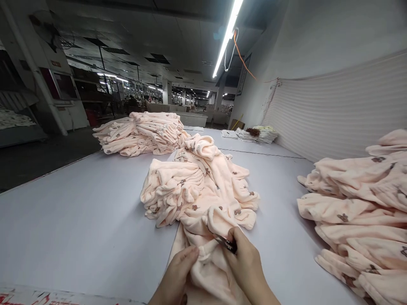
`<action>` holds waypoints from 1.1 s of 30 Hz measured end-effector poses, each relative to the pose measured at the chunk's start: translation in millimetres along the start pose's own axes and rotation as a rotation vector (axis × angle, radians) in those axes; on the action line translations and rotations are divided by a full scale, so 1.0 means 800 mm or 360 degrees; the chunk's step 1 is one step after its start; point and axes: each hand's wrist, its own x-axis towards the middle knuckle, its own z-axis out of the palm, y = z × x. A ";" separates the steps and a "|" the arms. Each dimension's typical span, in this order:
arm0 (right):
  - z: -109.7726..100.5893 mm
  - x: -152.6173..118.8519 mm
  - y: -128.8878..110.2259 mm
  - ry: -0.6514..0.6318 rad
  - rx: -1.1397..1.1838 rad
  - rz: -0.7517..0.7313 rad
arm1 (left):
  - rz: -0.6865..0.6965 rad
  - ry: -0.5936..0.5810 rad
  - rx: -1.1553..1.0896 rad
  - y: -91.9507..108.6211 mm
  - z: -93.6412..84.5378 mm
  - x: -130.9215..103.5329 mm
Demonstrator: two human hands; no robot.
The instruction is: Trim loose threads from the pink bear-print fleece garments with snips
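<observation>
My left hand [180, 267] pinches the edge of a pale pink fleece garment [208, 271] that hangs toward me over the near side of the table. In my right hand [243, 258] is a pair of small dark thread snips [225, 242], its blades pointing left at the cloth, just above the pinched edge. Whether the blades touch the fabric I cannot tell. The garment's far part, printed with small brown motifs, runs up the table beside a bunched heap of like garments [173, 186].
Farther back on the left lies another pile of pink garments [143, 133]. Stacked garments [359, 216] rise along the right side. White folded pieces [257, 134] sit at the table's [79, 216] far end. A striped curtain [337, 106] covers the right wall.
</observation>
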 end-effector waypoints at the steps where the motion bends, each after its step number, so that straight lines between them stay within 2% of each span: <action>1: -0.001 0.002 0.000 -0.0022 -0.0018 0.0049 | -0.0055 -0.0032 -0.0170 0.006 0.003 0.002; 3: -0.006 0.000 -0.002 -0.0121 0.0031 0.0018 | -0.0098 -0.0047 -0.0389 0.012 0.008 0.006; 5: -0.013 -0.008 -0.005 -0.0199 0.0135 -0.0151 | -0.0104 0.0002 -0.0472 0.012 0.009 0.009; 7: -0.017 -0.017 -0.007 -0.0161 0.0164 -0.0346 | -0.0121 0.0012 -0.0528 0.011 0.008 0.012; 9: -0.018 -0.020 -0.009 -0.0106 0.0122 -0.0445 | -0.0139 -0.0007 -0.0575 0.011 0.008 0.014; 11: -0.019 -0.018 -0.012 -0.0121 0.0151 -0.0406 | -0.0141 -0.0050 -0.0620 0.012 0.007 0.015; 13: -0.021 -0.012 -0.015 -0.0240 0.0274 -0.0298 | -0.0144 -0.0113 -0.0640 0.015 0.004 0.015; 16: -0.026 -0.005 -0.018 -0.0352 0.0407 -0.0179 | -0.0127 -0.0263 -0.0574 0.015 -0.001 0.017; 18: -0.029 -0.003 -0.017 -0.0352 0.0433 -0.0140 | -0.0123 -0.0340 -0.0517 0.014 -0.005 0.018; 22: -0.032 -0.005 -0.014 -0.0349 0.0457 -0.0065 | -0.0184 -0.0370 -0.0429 0.012 -0.008 0.019; 26: -0.031 -0.011 -0.012 -0.0276 0.0293 -0.0230 | -0.0211 -0.0430 -0.0309 0.016 -0.010 0.021; 33: -0.033 -0.019 -0.001 -0.0061 -0.0026 -0.0425 | -0.0118 -0.0542 0.0144 0.038 -0.011 0.042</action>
